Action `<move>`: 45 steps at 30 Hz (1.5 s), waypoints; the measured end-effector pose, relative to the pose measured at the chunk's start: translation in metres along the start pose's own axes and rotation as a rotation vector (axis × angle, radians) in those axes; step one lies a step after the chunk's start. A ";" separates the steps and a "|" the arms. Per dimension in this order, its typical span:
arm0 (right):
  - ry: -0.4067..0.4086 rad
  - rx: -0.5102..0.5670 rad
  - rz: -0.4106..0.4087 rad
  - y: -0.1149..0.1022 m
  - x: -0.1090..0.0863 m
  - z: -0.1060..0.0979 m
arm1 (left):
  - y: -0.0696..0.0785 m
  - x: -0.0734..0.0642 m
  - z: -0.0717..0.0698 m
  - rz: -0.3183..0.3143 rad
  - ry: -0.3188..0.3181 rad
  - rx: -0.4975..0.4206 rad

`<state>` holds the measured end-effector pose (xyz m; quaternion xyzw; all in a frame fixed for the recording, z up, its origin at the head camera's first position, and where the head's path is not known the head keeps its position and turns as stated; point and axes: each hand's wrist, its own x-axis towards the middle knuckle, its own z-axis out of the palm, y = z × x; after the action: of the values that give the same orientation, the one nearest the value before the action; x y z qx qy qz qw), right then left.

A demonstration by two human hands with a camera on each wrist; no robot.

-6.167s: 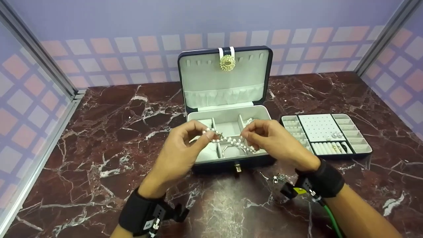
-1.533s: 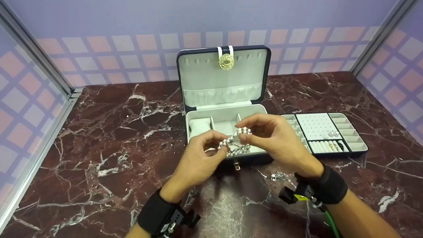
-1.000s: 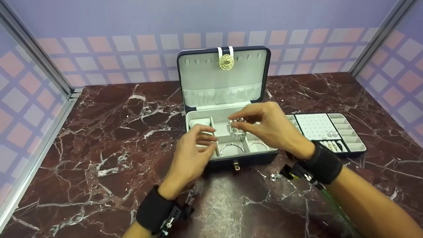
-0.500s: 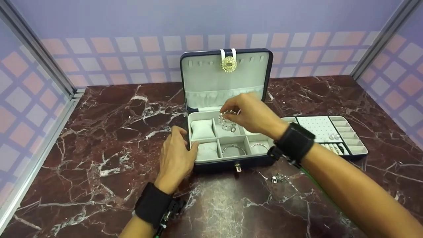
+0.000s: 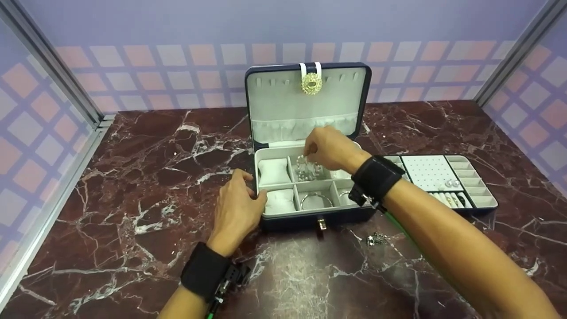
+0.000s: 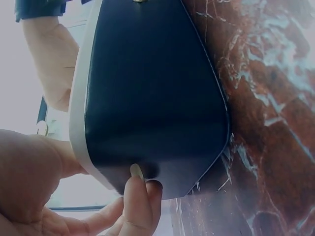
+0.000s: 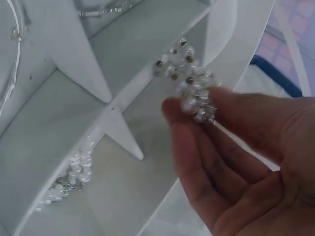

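My right hand (image 5: 332, 148) pinches a pearl-beaded bracelet (image 5: 304, 170) that hangs down into the back middle compartment of the jewelry box (image 5: 292, 223). In the right wrist view, the bracelet (image 7: 189, 81) sits bunched between thumb and fingertips. My left hand (image 5: 234, 208) grips the box's left side wall; the left wrist view has its fingers (image 6: 138, 201) against the dark outer wall and the thumb reaching over the pale rim. White cushions (image 5: 273, 172) fill the two left compartments. A thin bangle (image 5: 316, 194) lies in the front middle one. Another pearl piece (image 7: 76, 169) lies in a neighbouring compartment.
The raised lid (image 5: 305, 106) stands behind the compartments, bearing a gold clasp (image 5: 311, 84). To the right lies a divided tray (image 5: 483, 204) with pearl earrings (image 5: 452, 182) and several rings. A small silver jewelry piece (image 5: 376, 239) rests on the marble tabletop (image 5: 155, 186).
The left hand let go of the bracelet and moved left to the box's side. The right hand carried the bracelet back and left, then lowered it into the back middle compartment.
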<state>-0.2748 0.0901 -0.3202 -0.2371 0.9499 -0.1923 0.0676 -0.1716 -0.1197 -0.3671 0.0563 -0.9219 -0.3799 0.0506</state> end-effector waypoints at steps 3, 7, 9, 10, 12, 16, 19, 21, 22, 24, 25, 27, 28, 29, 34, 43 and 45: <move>0.007 -0.057 0.028 0.004 0.002 -0.001 | 0.000 0.001 -0.001 -0.003 -0.003 0.003; -0.022 -0.135 0.042 0.005 0.002 0.000 | 0.001 0.001 -0.001 -0.014 -0.010 0.007; -0.050 -0.160 0.023 0.003 0.001 0.001 | 0.001 0.001 0.000 -0.019 -0.014 0.009; -0.074 -0.164 0.002 0.002 0.000 0.001 | 0.001 0.001 0.000 -0.021 -0.017 0.010; -0.129 -0.182 -0.047 0.001 -0.001 0.001 | 0.001 0.001 0.000 -0.023 -0.019 0.012; -0.267 -0.237 -0.088 -0.002 -0.003 0.001 | 0.001 0.001 0.000 -0.024 -0.023 0.013; -0.330 -0.274 -0.089 -0.002 -0.004 0.002 | 0.002 0.001 0.000 -0.022 -0.021 0.013; -0.358 -0.277 -0.114 -0.002 -0.002 0.003 | 0.002 0.001 0.000 -0.016 -0.017 0.012; -0.370 -0.271 -0.128 -0.002 -0.001 0.004 | 0.002 0.001 0.000 -0.014 -0.014 0.011; -0.392 -0.265 -0.145 -0.002 0.001 0.005 | 0.002 0.001 0.000 -0.008 -0.009 0.007; -0.402 -0.259 -0.148 -0.002 0.001 0.006 | 0.002 0.001 0.000 -0.006 -0.009 0.006; -0.413 -0.255 -0.157 -0.002 0.002 0.006 | 0.001 0.001 0.000 -0.005 -0.009 0.006; -0.412 -0.255 -0.166 -0.001 0.002 0.006 | 0.001 0.001 0.000 -0.006 -0.011 0.007; -0.411 -0.252 -0.170 0.000 0.003 0.006 | 0.001 0.001 0.000 -0.007 -0.012 0.008; -0.405 -0.220 -0.149 -0.002 -0.005 -0.004 | 0.000 0.001 -0.001 -0.011 -0.018 0.012; -0.280 -0.188 -0.333 0.009 -0.045 -0.025 | 0.001 0.001 -0.003 -0.008 -0.027 0.029; -0.223 -0.175 -0.348 0.016 -0.058 -0.025 | 0.001 0.001 -0.002 -0.006 -0.026 0.034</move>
<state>-0.2363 0.1394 -0.3018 -0.4223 0.8942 -0.0906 0.1173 -0.1720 -0.1203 -0.3644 0.0547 -0.9287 -0.3650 0.0364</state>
